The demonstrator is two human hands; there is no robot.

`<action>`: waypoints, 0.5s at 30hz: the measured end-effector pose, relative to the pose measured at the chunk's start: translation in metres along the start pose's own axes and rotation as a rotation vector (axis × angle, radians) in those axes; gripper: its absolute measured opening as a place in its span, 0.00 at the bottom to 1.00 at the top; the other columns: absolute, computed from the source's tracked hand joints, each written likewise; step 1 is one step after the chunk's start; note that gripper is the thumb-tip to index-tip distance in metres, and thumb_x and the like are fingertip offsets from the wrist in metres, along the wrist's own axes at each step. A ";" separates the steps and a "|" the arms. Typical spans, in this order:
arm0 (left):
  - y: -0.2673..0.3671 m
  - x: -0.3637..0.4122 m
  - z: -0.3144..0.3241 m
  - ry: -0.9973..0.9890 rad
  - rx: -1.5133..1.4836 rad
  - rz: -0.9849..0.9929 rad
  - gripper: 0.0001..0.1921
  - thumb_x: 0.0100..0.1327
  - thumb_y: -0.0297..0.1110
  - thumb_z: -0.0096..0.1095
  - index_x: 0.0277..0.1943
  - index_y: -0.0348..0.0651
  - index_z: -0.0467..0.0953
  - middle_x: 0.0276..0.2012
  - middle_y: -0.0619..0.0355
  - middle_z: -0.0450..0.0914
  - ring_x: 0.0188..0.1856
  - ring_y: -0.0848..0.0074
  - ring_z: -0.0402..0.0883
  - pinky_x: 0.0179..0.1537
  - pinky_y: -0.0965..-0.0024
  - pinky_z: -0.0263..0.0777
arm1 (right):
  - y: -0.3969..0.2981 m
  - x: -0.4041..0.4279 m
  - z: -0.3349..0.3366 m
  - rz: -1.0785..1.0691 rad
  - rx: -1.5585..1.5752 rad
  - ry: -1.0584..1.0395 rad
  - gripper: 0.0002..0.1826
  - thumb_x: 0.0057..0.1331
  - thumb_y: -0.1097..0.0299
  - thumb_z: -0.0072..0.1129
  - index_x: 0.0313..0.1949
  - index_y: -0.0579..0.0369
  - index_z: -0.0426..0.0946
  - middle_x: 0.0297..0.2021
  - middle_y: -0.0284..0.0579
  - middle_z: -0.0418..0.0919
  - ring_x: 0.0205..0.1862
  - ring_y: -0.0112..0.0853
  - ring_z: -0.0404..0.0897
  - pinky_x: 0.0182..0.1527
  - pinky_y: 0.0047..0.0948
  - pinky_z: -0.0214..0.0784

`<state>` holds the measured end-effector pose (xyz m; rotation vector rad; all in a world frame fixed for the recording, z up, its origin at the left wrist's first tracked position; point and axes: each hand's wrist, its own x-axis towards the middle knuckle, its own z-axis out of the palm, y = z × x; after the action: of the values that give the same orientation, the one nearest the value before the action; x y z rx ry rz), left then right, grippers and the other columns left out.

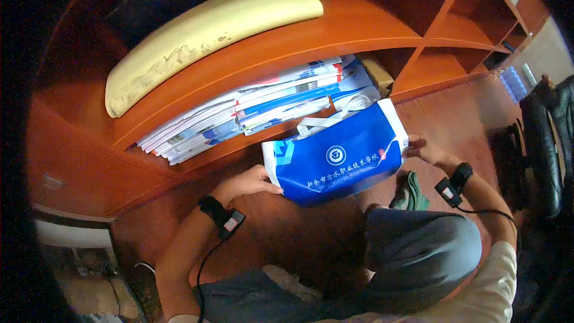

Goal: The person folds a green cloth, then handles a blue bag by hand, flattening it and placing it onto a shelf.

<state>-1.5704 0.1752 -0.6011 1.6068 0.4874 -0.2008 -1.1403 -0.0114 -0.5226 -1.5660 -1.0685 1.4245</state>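
A blue bag [345, 157] with white side panels and printed writing hangs between my hands, just in front of a low wooden shelf. My left hand [246, 184] grips its left side, with the thumb on the front face. At the bag's right side, my right hand [428, 149] holds the white panel, its fingers partly hidden. White straps [325, 124] rise loosely from the top edge. Behind the bag, stacks of papers and booklets [287, 98] fill the lower shelf.
A stained, pale yellow cushion-like slab [215, 40] lies on the shelf above. Further right are wooden cubbies [435, 69] and a black leather chair [542, 152]. A green cloth-like item [417, 193] rests on the reddish floor [453, 112] beside my raised knee [426, 246].
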 end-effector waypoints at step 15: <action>0.072 0.071 -0.015 -0.308 -0.467 -0.111 0.35 0.62 0.65 0.36 0.60 0.44 0.56 0.41 0.40 0.78 0.25 0.64 0.80 0.29 0.69 0.76 | -0.029 -0.001 -0.046 -0.408 -1.200 0.203 0.07 0.48 0.74 0.61 0.30 0.58 0.78 0.39 0.46 0.77 0.41 0.41 0.75 0.42 0.33 0.68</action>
<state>-1.4786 0.2017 -0.5640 1.0702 0.3515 -0.3817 -1.0977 -0.0012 -0.4906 -1.9871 -2.1445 0.2440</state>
